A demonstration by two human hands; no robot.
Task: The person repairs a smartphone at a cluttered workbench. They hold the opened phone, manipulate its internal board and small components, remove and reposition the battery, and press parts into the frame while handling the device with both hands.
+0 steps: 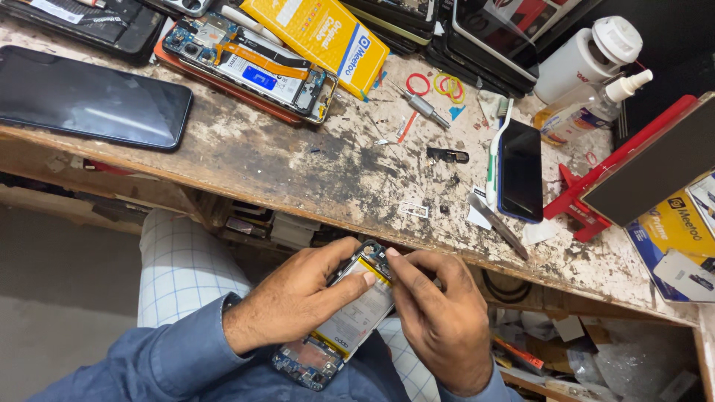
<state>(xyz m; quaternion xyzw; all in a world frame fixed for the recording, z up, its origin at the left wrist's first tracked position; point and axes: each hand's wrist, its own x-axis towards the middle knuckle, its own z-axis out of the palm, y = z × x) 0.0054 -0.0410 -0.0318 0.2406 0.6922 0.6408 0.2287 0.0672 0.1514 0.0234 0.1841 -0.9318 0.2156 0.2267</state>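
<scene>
Two hands, left hand (pixel 294 301) and right hand (pixel 439 316), fingers grasping opened back-less smartphone with silver-yellow battery (pixel 350 316), worn wooden table (pixel 298 171) at twelve o'clock.

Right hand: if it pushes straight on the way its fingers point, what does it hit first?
The right hand points up and left, its fingertips already on the top end of the opened phone beside the left hand. Past that, probably the workbench edge, though depth is unclear.
</scene>
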